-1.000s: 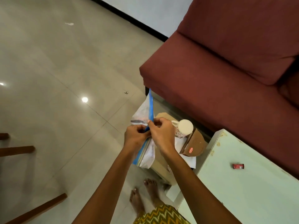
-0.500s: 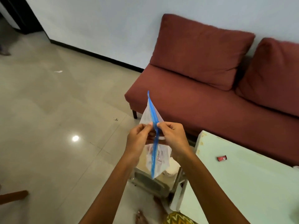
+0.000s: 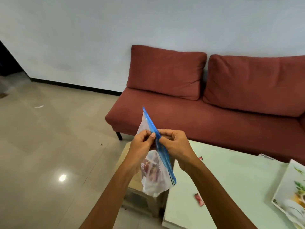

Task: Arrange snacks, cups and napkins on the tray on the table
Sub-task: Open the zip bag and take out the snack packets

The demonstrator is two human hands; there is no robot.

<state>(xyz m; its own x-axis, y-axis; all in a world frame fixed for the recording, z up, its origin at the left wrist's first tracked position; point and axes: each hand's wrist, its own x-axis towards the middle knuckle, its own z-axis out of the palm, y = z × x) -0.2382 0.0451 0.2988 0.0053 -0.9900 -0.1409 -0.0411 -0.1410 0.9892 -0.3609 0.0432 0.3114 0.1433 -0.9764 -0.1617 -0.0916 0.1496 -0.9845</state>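
A clear zip bag [image 3: 153, 177] with a blue seal strip hangs in the air in front of me, with reddish snack packets inside. My left hand [image 3: 142, 146] pinches one side of the blue strip and my right hand [image 3: 175, 144] pinches the other side, at the strip's middle. The white tray [image 3: 290, 192] with a leaf and fruit print lies on the pale green table [image 3: 231, 182] at the right edge, only partly in view.
Two small red wrappers [image 3: 199, 199] lie on the table. A beige stool or box [image 3: 142, 200] stands below the bag, left of the table. A dark red sofa [image 3: 206, 100] runs along the wall behind. Tiled floor spreads to the left.
The view has lifted from the floor and box towards the sofa and table. Both hands have stayed on the bag's blue strip while the bag rose, and the tray has come into view.
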